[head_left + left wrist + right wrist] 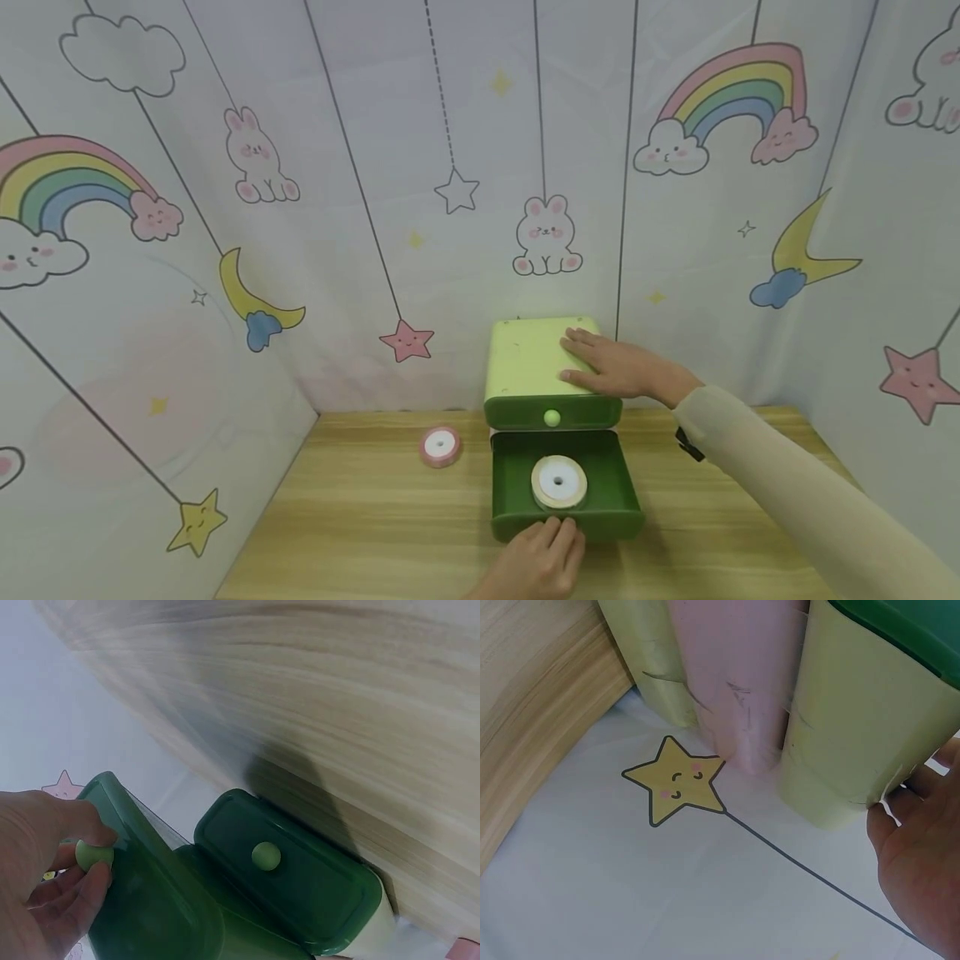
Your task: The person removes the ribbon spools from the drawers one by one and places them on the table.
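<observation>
A small drawer cabinet (525,358) with a light green top stands against the back wall. Its dark green middle drawer (510,475) is pulled out. Inside lies a spool of cream-edged ribbon (558,482). My left hand (536,560) is at the drawer's front; in the left wrist view, thumb and fingers pinch its round light green knob (94,856). My right hand (618,367) rests with extended fingers on the right part of the cabinet's top. In the right wrist view its fingers (904,806) lie against the light green upper section.
A pink-edged ribbon spool (440,447) lies on the wooden table (360,500), left of the cabinet. The top drawer (517,412) and the bottom drawer (315,885) are closed. A printed cloth wall (465,275) rises behind.
</observation>
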Tool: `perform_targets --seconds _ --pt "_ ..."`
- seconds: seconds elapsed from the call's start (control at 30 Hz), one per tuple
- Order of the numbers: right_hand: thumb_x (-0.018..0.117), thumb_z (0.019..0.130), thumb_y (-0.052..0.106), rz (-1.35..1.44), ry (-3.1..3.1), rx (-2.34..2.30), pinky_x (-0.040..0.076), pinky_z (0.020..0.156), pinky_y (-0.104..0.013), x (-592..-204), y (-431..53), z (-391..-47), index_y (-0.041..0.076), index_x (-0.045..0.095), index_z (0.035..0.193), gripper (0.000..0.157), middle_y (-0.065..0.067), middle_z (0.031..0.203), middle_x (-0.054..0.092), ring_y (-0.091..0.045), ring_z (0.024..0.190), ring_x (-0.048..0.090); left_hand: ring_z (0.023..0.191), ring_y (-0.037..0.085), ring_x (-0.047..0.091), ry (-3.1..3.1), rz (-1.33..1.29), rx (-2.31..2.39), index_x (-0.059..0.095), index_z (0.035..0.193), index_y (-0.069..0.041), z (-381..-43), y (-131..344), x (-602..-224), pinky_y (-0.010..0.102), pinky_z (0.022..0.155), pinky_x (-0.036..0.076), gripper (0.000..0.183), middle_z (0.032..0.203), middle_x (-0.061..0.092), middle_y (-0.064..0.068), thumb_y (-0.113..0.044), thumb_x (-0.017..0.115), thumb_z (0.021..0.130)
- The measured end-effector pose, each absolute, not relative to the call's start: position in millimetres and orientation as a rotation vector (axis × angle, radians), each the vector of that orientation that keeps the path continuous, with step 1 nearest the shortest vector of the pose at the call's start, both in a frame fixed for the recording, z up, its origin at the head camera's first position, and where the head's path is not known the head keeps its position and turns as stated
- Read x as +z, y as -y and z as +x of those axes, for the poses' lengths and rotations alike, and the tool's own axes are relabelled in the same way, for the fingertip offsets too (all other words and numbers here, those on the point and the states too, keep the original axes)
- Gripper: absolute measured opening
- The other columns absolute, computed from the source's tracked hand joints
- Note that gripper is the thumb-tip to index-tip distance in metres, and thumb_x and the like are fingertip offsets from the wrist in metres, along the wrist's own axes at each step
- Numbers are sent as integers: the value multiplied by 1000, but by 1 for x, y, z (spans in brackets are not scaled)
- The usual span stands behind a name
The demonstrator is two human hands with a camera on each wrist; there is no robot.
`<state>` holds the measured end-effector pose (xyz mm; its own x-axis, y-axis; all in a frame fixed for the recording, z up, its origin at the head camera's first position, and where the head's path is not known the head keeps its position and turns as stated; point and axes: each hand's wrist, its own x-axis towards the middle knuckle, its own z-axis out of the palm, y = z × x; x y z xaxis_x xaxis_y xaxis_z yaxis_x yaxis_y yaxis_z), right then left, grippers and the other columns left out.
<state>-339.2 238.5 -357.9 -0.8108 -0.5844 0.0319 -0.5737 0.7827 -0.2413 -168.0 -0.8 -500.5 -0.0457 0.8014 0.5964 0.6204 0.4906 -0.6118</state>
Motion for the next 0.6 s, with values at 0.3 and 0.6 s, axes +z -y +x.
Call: perform_targets --seconds 0.3,0.6 --pt "42 107 63 -953 -2924 -375 23 131 -59 -358 -239 -339 6 24 166 84 -17 176 17 -38 164 17 67 5 49 1754 -1256 240 75 93 -12 -165 1 -508 11 57 42 44 85 63 -2 -3 34 108" --pt "42 106 64 -933 -2921 -382 23 131 -57 -357 -238 -338 8 24 167 84 -14 177 17 -35 165 17 69 5 52 1757 -1252 221 75 94 -13 -165 1 -513 11 58 44 43 86 64 -3 -7 36 109"
